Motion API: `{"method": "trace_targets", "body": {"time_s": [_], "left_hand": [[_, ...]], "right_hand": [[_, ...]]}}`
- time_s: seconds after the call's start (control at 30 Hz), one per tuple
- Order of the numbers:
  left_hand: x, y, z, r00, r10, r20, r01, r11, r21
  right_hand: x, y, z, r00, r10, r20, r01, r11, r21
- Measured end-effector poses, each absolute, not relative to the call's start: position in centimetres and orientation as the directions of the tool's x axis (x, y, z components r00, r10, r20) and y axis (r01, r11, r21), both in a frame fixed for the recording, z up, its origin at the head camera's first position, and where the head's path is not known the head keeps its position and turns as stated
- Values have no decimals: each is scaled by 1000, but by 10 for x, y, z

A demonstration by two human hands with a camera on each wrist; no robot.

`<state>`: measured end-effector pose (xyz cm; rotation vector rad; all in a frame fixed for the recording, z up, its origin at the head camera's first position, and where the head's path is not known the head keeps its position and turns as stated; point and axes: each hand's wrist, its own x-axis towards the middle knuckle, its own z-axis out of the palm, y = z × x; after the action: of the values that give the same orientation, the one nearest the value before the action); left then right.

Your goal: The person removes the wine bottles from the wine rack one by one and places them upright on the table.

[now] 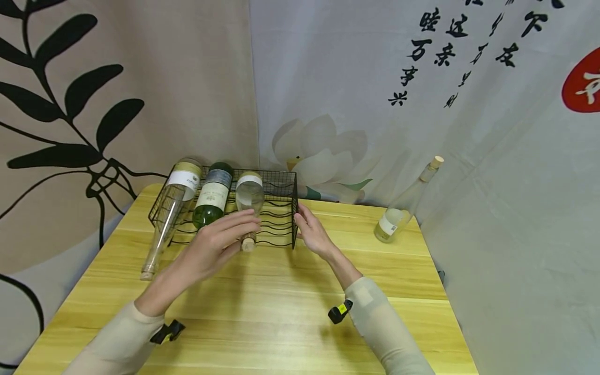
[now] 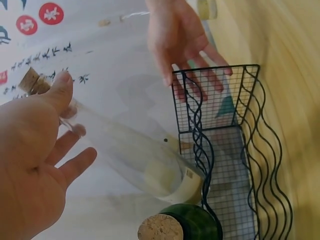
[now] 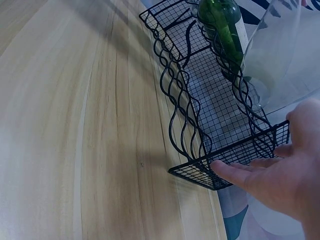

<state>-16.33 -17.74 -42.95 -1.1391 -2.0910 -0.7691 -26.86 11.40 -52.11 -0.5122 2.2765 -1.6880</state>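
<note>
The left hand has its grip on the neck of the clear bottle, thumb and fingers pinching just below the cork. That bottle is third from the left in the wire rack, base toward the far side, neck toward the near side and apparently raised. A light pinch seems right here: let the base settle into its dip in the far wavy rail, then lower the neck slowly into the matching dip on the near one. (Glass on thin wire will likely roll if the two dips don't line up.)

The right hand's grip is spread, fingers laid against the rack's right end; steady pressure there should stop the frame sliding on the desk.

Just left lies the green bottle, so lower straight down to avoid a knock. Beyond it, another clear bottle slants across the left end. A corked bottle stands far right, well apart from the rack.
</note>
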Motion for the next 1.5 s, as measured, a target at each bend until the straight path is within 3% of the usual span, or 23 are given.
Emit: {"method": "trace_targets", "body": {"time_s": [0.2, 0.73, 0.97, 1.27, 1.5], "left_hand": [[-167, -178, -427, -497, 451, 741, 837, 474, 273], [-177, -175, -415, -604, 278, 747, 768, 456, 450], [-182, -173, -407, -621, 251, 742, 748, 472, 466], [-191, -175, -394, -596, 191, 780, 742, 502, 445], [-198, -177, -385, -657, 121, 744, 699, 468, 541]], "right_hand": [[-268, 114, -520, -906, -423, -4, -116, 258, -959], [-267, 113, -520, -908, -419, -9, -116, 273, -955], [-269, 114, -520, -907, -421, -6, -122, 274, -954], [-269, 115, -520, -907, -421, -6, -120, 272, -955], [-269, 114, -521, -911, -413, -8, -120, 284, -951]]}}
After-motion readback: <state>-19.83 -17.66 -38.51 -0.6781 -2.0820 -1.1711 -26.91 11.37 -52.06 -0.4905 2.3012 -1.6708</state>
